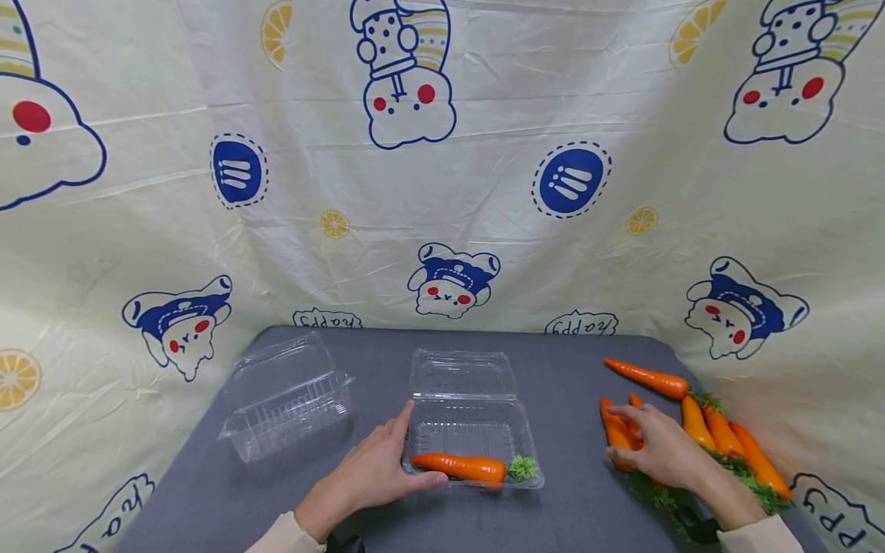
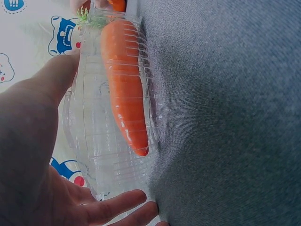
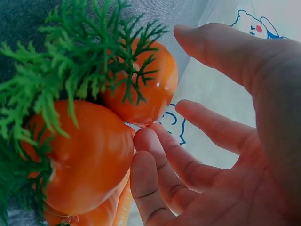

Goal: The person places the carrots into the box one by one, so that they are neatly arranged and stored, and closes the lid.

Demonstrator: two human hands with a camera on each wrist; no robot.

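A clear plastic clamshell box [image 1: 470, 434] lies with its lid raised at the middle of the table. Inside, along its front wall, is an orange carrot [image 1: 459, 467] with a short green top [image 1: 522, 468]. My left hand [image 1: 373, 465] rests against the box's left front corner, thumb along the front and fingers loosely extended up the left side. Over the carrots at right, my right hand [image 1: 664, 445] has its fingers spread around a carrot [image 1: 614, 430]. In the right wrist view, the thumb stands apart from the nearest carrot [image 3: 162, 89], with fingertips close beside it.
Another open clear clamshell box [image 1: 290, 415] stands at the left of the grey table [image 1: 567, 507]. Several carrots [image 1: 760, 461] with leafy greens lie right of my right hand, and one carrot [image 1: 650, 378] points left behind it. A printed curtain [image 1: 484, 207] hangs around the table.
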